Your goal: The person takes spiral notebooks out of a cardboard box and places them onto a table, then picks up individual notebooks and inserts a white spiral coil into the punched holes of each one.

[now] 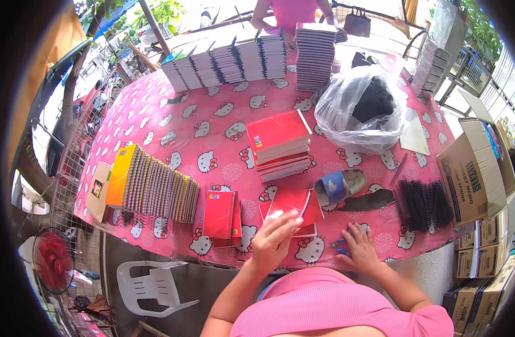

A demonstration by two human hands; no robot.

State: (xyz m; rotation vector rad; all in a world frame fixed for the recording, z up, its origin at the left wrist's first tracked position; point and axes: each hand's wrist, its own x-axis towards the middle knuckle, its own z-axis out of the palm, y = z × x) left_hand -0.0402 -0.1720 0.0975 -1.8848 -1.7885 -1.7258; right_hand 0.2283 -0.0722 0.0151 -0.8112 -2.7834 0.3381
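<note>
At 6 o'clock, our half-open left hand (273, 238) overlaps notebooks (287, 200); at 4, our splayed right (359, 247) borders pliers (344, 252). Grips look unclear.

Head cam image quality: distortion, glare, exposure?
Head view: fisheye bows the table outward and leaves a black rim; the background behind the rear notebook stacks is partly blown out; a white glare patch shows over the red notebooks by the left hand.

Pink-covered table (212, 140): red notebooks (278, 132), blue slipper (332, 188), black coils (424, 205)
</note>
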